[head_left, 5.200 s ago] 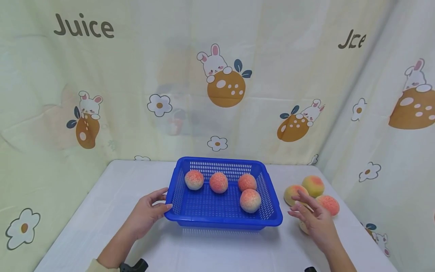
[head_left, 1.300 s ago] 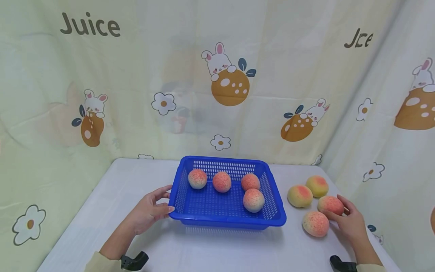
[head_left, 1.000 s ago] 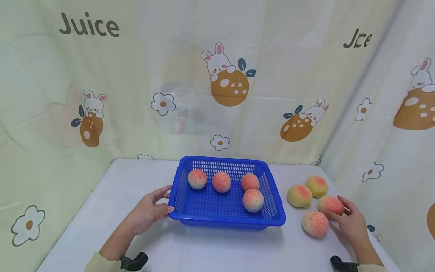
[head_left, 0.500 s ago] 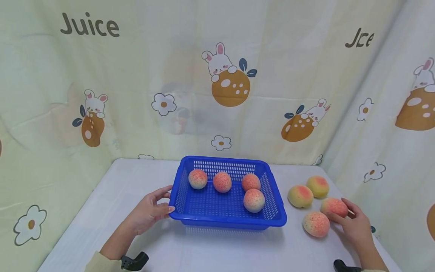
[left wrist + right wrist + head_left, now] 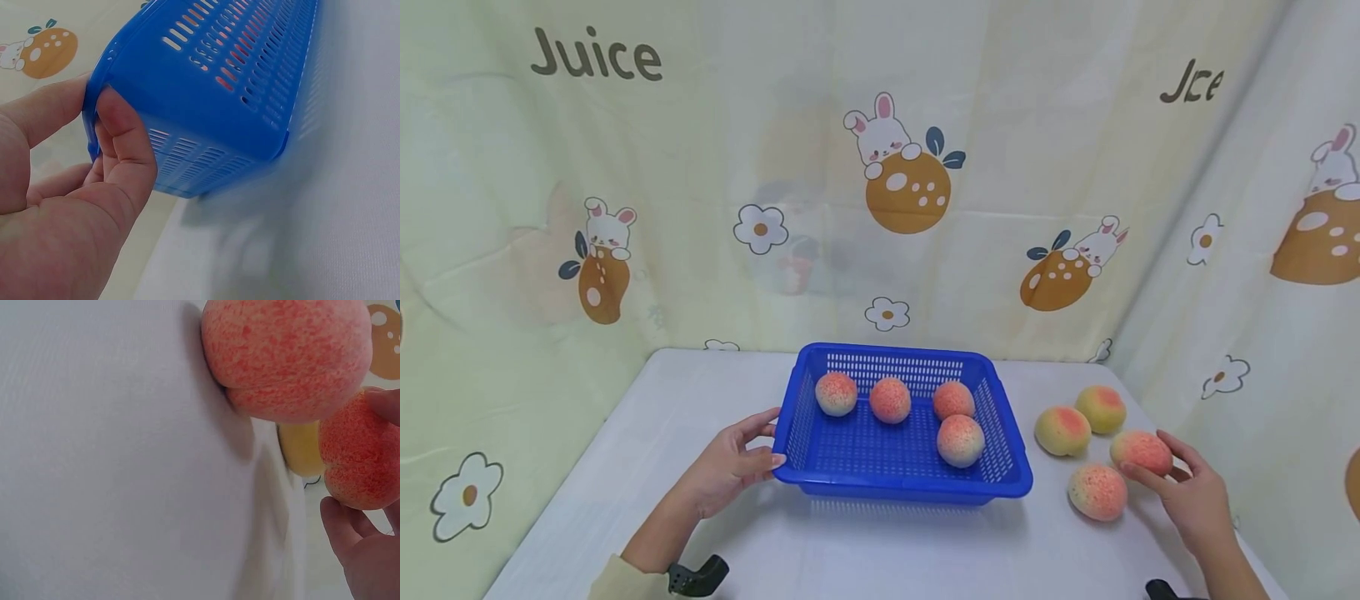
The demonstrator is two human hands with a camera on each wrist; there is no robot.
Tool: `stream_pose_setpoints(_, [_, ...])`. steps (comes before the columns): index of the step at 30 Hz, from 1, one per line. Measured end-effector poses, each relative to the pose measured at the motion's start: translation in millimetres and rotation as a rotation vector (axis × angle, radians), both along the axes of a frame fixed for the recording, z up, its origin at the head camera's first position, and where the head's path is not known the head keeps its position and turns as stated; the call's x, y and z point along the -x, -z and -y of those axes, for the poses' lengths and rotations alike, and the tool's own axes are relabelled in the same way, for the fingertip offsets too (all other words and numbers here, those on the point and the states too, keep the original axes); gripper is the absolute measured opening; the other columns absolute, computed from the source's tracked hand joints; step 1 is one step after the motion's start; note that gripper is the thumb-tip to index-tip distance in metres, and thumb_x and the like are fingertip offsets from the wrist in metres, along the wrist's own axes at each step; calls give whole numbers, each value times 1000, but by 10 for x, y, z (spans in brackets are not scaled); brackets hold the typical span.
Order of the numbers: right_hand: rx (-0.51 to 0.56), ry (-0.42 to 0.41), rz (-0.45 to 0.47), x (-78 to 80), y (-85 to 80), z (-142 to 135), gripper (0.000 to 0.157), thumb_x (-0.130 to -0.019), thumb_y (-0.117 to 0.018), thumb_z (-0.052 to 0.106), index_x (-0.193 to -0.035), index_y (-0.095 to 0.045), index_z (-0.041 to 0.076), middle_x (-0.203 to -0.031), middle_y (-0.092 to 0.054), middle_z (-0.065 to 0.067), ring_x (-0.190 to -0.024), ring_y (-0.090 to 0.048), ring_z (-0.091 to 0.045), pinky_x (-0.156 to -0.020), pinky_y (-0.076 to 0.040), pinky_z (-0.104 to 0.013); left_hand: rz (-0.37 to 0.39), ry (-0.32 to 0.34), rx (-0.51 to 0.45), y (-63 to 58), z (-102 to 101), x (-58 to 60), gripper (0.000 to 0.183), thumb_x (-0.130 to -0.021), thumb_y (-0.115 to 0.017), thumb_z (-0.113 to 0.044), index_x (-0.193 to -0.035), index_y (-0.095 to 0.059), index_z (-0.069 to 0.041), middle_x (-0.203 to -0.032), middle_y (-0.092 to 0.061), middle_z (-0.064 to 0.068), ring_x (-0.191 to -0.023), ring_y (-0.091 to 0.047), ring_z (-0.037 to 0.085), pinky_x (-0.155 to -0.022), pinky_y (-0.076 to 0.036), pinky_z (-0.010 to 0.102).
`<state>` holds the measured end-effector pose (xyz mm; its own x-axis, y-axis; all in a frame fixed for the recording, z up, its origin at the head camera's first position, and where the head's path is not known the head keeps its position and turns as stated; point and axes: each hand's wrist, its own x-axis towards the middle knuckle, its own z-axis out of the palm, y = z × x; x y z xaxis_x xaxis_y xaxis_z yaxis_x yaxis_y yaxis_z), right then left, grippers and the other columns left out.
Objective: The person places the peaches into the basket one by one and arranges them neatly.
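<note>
My left hand (image 5: 730, 467) pinches the left rim of a blue plastic basket (image 5: 880, 492), thumb and fingers on either side of the rim in the left wrist view. Several pink-and-cream peaches (image 5: 960, 441) lie inside, along the back and right. Right of the basket, my right hand (image 5: 1191, 492) holds a pink peach (image 5: 1141, 452) between thumb and fingers. Just in front of that peach lies another pink peach (image 5: 1097, 492), large in the right wrist view. Two yellow peaches (image 5: 1062, 431) sit behind; the right wrist view shows only part of one.
A white cloth covers the table (image 5: 880, 554). Behind it and at both sides hangs a cream curtain (image 5: 700, 292) printed with rabbits, fruit and flowers. The table's right edge passes close to my right hand.
My right hand, loose over the peaches earlier, has taken hold of the pink peach. Lately it has shifted slightly right with it. The left hand stays on the basket rim.
</note>
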<state>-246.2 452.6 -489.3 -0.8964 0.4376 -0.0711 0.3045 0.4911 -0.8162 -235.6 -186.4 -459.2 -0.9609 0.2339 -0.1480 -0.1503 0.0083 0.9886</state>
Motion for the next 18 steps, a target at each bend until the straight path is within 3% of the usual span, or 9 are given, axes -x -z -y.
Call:
stream_pose_setpoints(4, [-12,-9,-23,-42,-43,39,105,-81,-83,54,-164,-25,25,-172,-18,-11,-141,-36,-44,-64,-41,-5,0,-6,4,2,-6,-5,78,-93,-75,-9,-159,-35,-13,-142,-45,20,-102,-66,20,-89,-62,31])
stream_pose_setpoints(13, [4,-9,-77,-111,-129,173,99,-79,-85,50,-161,-32,34,-170,-26,1,-132,-42,-25,-68,-46,-2,-6,-13,4,-9,-21,-18,76,-93,-74,-8,-159,-36,-12,-142,-45,21,-101,-66,20,-89,-62,31])
stream_pose_setpoints(18, [28,-34,-176,-160,-180,285,92,-80,-88,40,-158,-40,32,-158,-41,16,-112,-47,7,-73,-46,1,-7,-11,4,-14,-13,-19,75,-94,-73,-7,-159,-35,-11,-141,-46,22,-101,-66,20,-88,-62,31])
